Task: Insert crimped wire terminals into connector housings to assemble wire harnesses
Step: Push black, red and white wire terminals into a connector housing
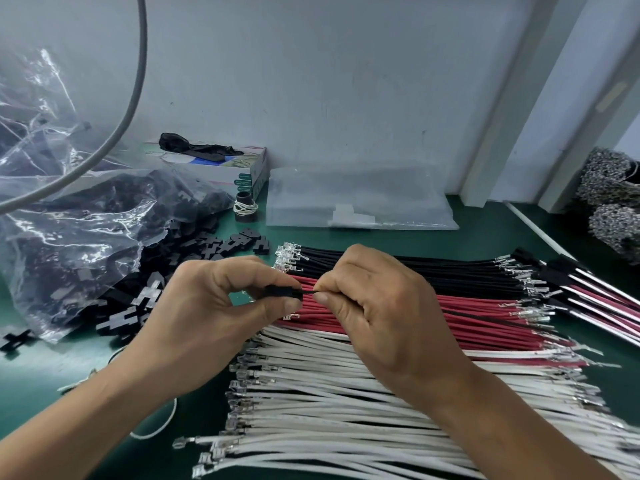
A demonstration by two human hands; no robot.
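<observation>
My left hand (211, 306) pinches a small black connector housing (282, 293) between thumb and fingers above the wire piles. My right hand (381, 306) pinches a black wire (309, 292) whose end meets the housing's right side. Beneath both hands lie rows of crimped wires: black wires (415, 268) at the back, red wires (467, 317) in the middle, white wires (329, 393) nearest me. Loose black housings (239, 244) lie scattered to the left.
A clear plastic bag (86, 220) full of black housings spills open at the left. A tissue box (225, 168) and a flat clear bag (356, 199) stand against the wall. Finished harnesses (588, 289) lie at the right on the green mat (606, 348).
</observation>
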